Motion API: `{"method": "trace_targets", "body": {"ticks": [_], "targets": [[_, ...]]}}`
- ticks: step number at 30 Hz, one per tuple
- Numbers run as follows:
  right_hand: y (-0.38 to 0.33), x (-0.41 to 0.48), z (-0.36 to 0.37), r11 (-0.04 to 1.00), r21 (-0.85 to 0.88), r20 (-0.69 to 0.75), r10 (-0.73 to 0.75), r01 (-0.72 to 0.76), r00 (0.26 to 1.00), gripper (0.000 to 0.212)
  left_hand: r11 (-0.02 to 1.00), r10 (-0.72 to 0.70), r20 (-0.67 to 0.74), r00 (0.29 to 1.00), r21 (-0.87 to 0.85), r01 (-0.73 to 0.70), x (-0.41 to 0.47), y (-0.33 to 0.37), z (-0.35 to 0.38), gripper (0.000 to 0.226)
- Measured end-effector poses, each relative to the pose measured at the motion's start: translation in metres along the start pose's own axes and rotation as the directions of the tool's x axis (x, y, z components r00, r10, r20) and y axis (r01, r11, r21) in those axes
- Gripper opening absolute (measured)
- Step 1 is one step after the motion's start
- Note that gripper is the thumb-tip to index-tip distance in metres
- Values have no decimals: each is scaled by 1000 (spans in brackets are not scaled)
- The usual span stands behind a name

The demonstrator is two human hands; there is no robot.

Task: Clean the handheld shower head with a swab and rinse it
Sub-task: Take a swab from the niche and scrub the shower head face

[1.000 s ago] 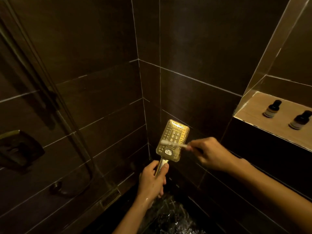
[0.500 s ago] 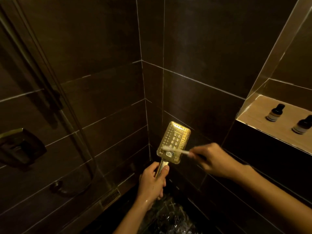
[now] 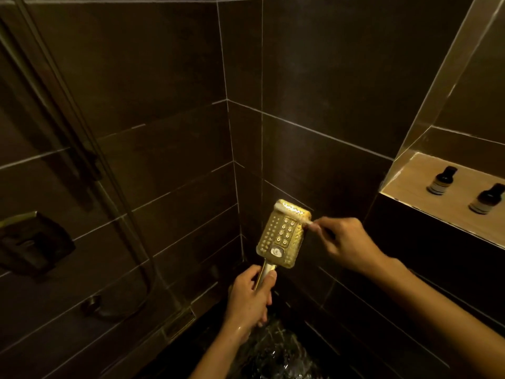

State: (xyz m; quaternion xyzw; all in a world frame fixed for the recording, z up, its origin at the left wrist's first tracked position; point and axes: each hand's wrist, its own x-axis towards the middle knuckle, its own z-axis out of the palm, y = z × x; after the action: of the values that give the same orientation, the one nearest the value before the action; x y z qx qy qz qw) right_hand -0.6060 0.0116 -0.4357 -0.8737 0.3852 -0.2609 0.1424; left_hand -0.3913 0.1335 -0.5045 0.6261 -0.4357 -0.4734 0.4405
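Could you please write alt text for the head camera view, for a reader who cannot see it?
In a dark-tiled shower corner, the left hand grips the handle of a gold handheld shower head held upright, while the right hand draws a swab across the top of its nozzle face. Two small dark bottles stand in a wall niche at right.
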Motion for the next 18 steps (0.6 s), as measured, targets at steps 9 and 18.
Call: {"method": "trace_targets", "body": {"ticks": [9,18], "targets": [[-4,-10,-1,998,-13,90,-64,65,994,37,1000,-8,8,1000,-11,8,-4,-2,-1,15],[-4,-16,-4,997,-35,98,-71,74,993,31,999,5,28,1000,-44,-4,-8,-2,2,14]]}}
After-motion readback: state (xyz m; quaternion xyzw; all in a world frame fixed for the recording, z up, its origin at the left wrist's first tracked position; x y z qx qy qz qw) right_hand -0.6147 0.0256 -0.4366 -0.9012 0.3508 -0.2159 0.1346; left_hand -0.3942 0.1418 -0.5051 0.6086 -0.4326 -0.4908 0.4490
